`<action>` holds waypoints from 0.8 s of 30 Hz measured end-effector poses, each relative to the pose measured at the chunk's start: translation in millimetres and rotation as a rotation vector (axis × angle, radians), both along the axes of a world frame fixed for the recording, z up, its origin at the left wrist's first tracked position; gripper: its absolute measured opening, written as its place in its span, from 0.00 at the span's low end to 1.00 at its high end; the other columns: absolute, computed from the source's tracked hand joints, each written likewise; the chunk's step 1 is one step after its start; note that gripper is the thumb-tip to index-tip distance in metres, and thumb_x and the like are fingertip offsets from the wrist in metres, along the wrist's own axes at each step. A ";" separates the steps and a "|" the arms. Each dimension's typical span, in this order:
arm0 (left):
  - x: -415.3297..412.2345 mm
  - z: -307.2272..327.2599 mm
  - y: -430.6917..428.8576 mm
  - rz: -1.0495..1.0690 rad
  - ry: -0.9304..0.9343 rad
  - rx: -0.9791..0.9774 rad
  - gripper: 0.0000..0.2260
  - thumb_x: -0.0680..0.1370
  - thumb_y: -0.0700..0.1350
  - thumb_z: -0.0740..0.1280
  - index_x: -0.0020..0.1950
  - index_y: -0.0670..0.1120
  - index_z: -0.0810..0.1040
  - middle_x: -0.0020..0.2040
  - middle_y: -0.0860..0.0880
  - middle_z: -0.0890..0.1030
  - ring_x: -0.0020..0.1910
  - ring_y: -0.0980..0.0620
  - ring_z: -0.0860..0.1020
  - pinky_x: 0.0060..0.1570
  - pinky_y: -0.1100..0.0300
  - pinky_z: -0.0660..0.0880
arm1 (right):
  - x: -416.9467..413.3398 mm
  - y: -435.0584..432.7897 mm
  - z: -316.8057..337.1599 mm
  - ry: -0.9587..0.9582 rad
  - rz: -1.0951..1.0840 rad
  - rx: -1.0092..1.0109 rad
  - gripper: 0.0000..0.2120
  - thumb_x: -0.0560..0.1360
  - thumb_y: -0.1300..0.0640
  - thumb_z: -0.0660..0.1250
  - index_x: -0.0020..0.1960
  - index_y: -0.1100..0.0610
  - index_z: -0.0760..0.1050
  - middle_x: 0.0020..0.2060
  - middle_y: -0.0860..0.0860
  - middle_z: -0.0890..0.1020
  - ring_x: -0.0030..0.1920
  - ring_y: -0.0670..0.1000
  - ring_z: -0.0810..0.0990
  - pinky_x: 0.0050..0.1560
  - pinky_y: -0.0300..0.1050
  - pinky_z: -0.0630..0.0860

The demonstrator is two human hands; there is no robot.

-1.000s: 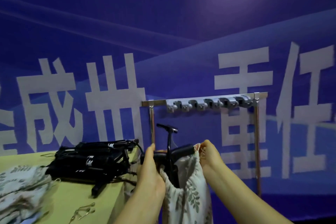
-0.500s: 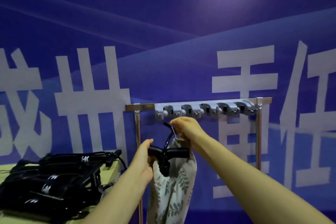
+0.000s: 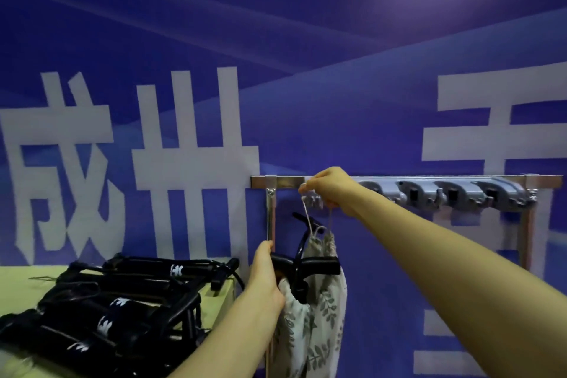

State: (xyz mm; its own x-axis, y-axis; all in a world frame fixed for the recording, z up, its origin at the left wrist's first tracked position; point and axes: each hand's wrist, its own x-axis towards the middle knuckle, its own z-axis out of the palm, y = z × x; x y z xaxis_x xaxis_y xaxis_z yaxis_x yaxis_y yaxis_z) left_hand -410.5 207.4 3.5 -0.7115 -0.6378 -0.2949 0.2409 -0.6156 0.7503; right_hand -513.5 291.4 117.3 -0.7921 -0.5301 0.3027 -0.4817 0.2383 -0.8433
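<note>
Right grip (image 3: 333, 190) covers the rack's (image 3: 445, 193) leftmost hook. Leaf-print bag (image 3: 319, 328) runs off the bottom edge; pump (image 3: 320, 265) barrel concealed inside it.

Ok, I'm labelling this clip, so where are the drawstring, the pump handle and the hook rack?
drawstring (image 3: 307, 214): head view, on the taut left strand.
pump handle (image 3: 325, 265): head view, on the right end of the black crossbar.
hook rack (image 3: 497, 193): head view, on a grey holder near its right end.
</note>
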 end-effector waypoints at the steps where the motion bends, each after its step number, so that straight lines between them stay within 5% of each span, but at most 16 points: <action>1: -5.3 -4.0 -2.8 -0.007 0.002 -0.002 0.14 0.74 0.50 0.66 0.52 0.41 0.73 0.40 0.43 0.77 0.40 0.45 0.76 0.46 0.52 0.75 | -2.1 -2.6 -1.1 -0.010 -0.003 0.006 0.12 0.72 0.61 0.71 0.31 0.59 0.76 0.26 0.52 0.66 0.24 0.49 0.62 0.20 0.35 0.62; 4: -18.0 -15.8 -11.5 -0.014 -0.029 -0.003 0.28 0.70 0.53 0.69 0.67 0.42 0.72 0.63 0.39 0.77 0.60 0.40 0.77 0.59 0.46 0.76 | -8.3 -8.0 -5.0 -0.015 -0.039 0.001 0.06 0.73 0.61 0.70 0.40 0.63 0.80 0.33 0.57 0.72 0.27 0.50 0.65 0.26 0.40 0.65; 7: -26.9 -19.6 -17.9 -0.017 -0.023 -0.006 0.30 0.70 0.53 0.69 0.69 0.42 0.71 0.68 0.39 0.74 0.64 0.39 0.75 0.61 0.46 0.74 | -16.7 -7.5 -11.2 0.023 -0.102 -0.016 0.11 0.76 0.60 0.67 0.51 0.67 0.82 0.41 0.61 0.78 0.27 0.48 0.66 0.24 0.36 0.67; 9: -31.9 -21.1 -21.0 -0.031 -0.012 0.009 0.28 0.71 0.53 0.69 0.67 0.41 0.72 0.63 0.38 0.77 0.60 0.39 0.77 0.53 0.47 0.78 | -23.0 -5.9 -17.3 0.041 -0.142 -0.029 0.11 0.76 0.60 0.66 0.51 0.66 0.82 0.38 0.58 0.77 0.26 0.47 0.66 0.20 0.32 0.64; 11: -33.8 -24.0 -19.3 -0.038 -0.009 0.000 0.23 0.72 0.52 0.68 0.62 0.40 0.74 0.47 0.39 0.80 0.45 0.40 0.80 0.40 0.51 0.78 | -29.1 -5.2 -26.8 0.050 -0.181 -0.044 0.11 0.76 0.60 0.66 0.50 0.67 0.82 0.31 0.55 0.76 0.26 0.47 0.65 0.24 0.35 0.64; 13: -34.4 -30.8 -15.6 -0.041 -0.037 -0.019 0.19 0.73 0.51 0.68 0.57 0.40 0.76 0.38 0.41 0.77 0.37 0.42 0.77 0.39 0.52 0.77 | -32.3 -5.5 -37.0 0.080 -0.225 -0.056 0.10 0.76 0.60 0.66 0.48 0.65 0.83 0.22 0.49 0.72 0.25 0.46 0.65 0.27 0.38 0.64; 19: -21.9 -54.1 -10.0 -0.015 -0.086 -0.061 0.08 0.73 0.41 0.70 0.47 0.38 0.76 0.39 0.39 0.78 0.38 0.41 0.78 0.46 0.49 0.77 | -23.6 0.2 -65.7 0.118 -0.225 -0.060 0.10 0.78 0.59 0.62 0.40 0.58 0.78 0.29 0.49 0.77 0.29 0.48 0.71 0.31 0.40 0.67; 24: 6.3 -52.7 -5.6 0.083 -0.195 -0.296 0.10 0.73 0.35 0.67 0.33 0.41 0.73 0.32 0.43 0.75 0.39 0.44 0.75 0.44 0.54 0.71 | -6.7 -4.7 -75.2 0.122 -0.221 -0.036 0.12 0.78 0.60 0.60 0.45 0.67 0.78 0.35 0.57 0.82 0.35 0.53 0.81 0.46 0.51 0.79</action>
